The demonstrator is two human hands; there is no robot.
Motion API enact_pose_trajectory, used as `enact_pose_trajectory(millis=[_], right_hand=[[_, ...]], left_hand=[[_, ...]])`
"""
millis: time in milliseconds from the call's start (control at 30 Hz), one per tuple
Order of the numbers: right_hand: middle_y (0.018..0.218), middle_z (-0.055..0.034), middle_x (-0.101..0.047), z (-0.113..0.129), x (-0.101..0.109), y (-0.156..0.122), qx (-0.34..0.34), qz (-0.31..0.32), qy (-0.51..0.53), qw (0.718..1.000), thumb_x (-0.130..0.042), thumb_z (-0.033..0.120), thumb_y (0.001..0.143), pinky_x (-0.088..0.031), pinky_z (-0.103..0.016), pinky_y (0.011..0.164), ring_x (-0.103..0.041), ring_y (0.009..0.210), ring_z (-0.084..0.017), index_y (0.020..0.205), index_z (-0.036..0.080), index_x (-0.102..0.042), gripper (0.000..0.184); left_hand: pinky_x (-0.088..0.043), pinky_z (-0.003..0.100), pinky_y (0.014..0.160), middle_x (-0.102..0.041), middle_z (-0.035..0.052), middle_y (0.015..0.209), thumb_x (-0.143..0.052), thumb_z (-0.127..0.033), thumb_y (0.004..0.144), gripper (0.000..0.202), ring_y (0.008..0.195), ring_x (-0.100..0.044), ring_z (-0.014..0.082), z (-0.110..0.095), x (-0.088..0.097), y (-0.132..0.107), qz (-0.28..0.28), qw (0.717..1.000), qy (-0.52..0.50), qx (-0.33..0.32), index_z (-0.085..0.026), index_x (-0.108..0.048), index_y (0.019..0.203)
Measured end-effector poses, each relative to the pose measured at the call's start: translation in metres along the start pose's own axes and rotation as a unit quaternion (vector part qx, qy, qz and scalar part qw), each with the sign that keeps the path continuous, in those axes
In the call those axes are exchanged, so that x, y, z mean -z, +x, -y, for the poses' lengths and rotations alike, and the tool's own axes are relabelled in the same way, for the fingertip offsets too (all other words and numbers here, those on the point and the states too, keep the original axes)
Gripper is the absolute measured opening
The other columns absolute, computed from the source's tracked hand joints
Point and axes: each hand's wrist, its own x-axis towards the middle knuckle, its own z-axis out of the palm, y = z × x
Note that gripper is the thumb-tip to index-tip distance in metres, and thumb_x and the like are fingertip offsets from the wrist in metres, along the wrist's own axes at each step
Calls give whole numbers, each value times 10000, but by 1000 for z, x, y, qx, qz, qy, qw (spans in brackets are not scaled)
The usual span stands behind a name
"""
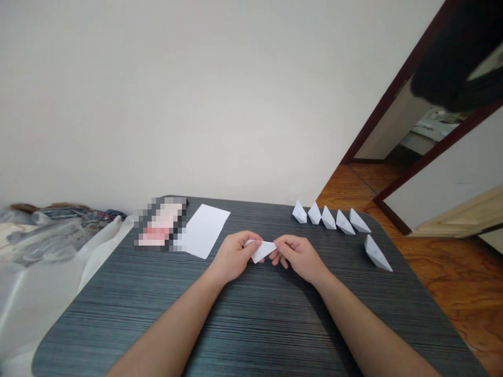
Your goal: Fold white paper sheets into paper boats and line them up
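A small piece of folded white paper (pixel 262 251) is held between my two hands, just above the middle of the table. My left hand (pixel 236 255) pinches its left part, thumb on top. At its right tip, my right hand (pixel 297 255) grips with thumb and forefinger, the other fingers curled below. Parts of the paper are hidden behind the fingers. Toward the right stand several folded white paper boats (pixel 328 218) in a row along the far edge. One more paper boat (pixel 377 253) sits nearer, at the right side.
White paper sheets (pixel 206 230) lie left of my hands, beside a blurred-out object (pixel 161 222). The dark wood-grain table (pixel 243 330) meets a pale wall (pixel 220 104). Clothes under clear plastic (pixel 58 235) are at the left; a doorway (pixel 408 131) opens at the right.
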Motion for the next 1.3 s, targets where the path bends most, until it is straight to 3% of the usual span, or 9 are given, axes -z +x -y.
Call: enact_pose_trajectory(millis=[167,300,467,600,867,1000,1300], right_hand=[[686,-55,-679,1,0,-1,1,4,-27,1000,-481,358,870,-392,-203,427,-539,467,-91,764,139,-611,276],[646,-33,-671,6,-1,-3,39,-6,-114,993,-460,306,886,-421,-213,479,-562,496,-101,741,155,-625,267],[636,-5,-669,16,-3,-5,114,3,-234,966,-467,222,882,-445,-238,611,-617,596,-126,726,183,-640,236],[659,-2,-669,16,-5,-4,142,14,-276,950,-461,198,882,-440,-240,644,-621,632,-130,695,192,-631,253],[668,-2,-667,13,-7,-4,153,16,-285,946,-456,199,890,-442,-244,645,-620,639,-135,726,199,-631,239],[680,-5,-677,15,-4,-5,144,0,-266,953,-461,212,891,-453,-249,642,-631,642,-140,765,199,-639,218],[659,-9,-685,17,2,-6,119,-25,-234,965,-471,220,886,-462,-259,642,-640,634,-145,730,189,-636,229]], left_hand=[[-441,250,587,-657,30,680,-489,-349,828,236,624,-591,154,0,0,1,-8,1000,26,-10,-164,-631,862],[-420,240,621,-650,23,742,-511,-291,801,188,677,-565,149,-2,1,1,-33,994,92,-48,-166,-651,789],[-414,248,676,-663,42,834,-555,-314,784,204,760,-568,169,-8,2,-1,-17,988,132,-74,-182,-682,872],[-401,251,669,-654,38,771,-524,-332,818,225,727,-551,163,-10,1,-2,14,982,164,-91,-199,-706,816],[-393,240,651,-634,32,713,-511,-297,826,233,696,-536,153,-10,2,-2,15,979,178,-97,-193,-702,743],[-394,237,631,-636,22,717,-517,-339,821,237,673,-544,147,-7,2,0,-17,982,173,-76,-183,-682,754],[-363,226,567,-593,-2,629,-463,-332,842,292,609,-517,127,-4,4,1,-26,986,155,-60,-160,-610,658]])
